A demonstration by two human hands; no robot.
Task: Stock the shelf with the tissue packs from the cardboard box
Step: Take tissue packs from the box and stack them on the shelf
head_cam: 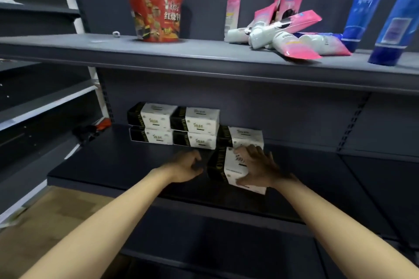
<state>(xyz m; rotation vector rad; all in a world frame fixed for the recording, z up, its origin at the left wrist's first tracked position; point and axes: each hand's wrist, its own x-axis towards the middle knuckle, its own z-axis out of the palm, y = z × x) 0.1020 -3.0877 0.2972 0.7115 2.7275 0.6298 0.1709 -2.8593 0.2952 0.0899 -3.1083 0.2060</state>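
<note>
Two bare arms reach out toward a dark gray shelf (108, 165). The right hand (256, 169) lies on a black and white tissue pack (229, 171), with fingers spread over its top and thumb at its near edge. This pack is tilted, near the front of the shelf. The left hand (184, 166) is just beside the pack, fingers curled loosely, holding nothing. Behind, five more tissue packs (195, 128) sit against the back wall: two stacks of two, then one alone on the right. Something black and orange (90, 130) lies at the left end. On the shelf above stand a red noodle cup (155, 14), a heap of pink tubes (285, 34) and two blue tubes (376, 11).
</note>
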